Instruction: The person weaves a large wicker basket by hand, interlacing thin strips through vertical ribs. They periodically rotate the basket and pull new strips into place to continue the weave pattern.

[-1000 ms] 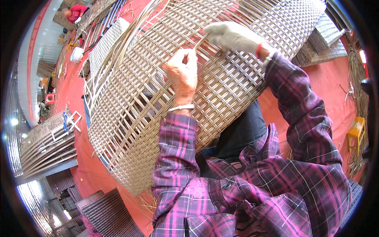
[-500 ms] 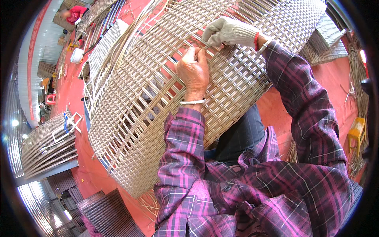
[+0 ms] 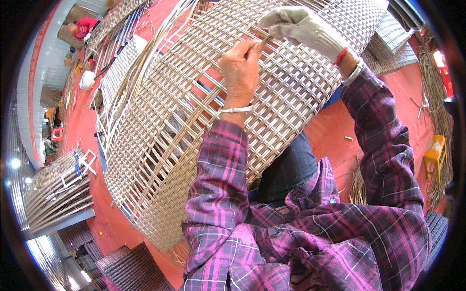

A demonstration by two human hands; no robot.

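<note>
Both hands pinch one pale strand (image 3: 266, 40) at the top of the big woven frame (image 3: 194, 126) propped against the lap: the bare left hand (image 3: 241, 60) and the gloved right hand (image 3: 296, 24). The strand could kink or slip from its slot if pulled unevenly. One frame in hand; perhaps three more stand on the red floor (image 3: 388, 102), though blurred.

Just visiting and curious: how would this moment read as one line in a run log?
left hand: bare, pinching strip on woven frame | right hand: gloved, gripping same strip | frame tilted on lap | floor: red
</note>
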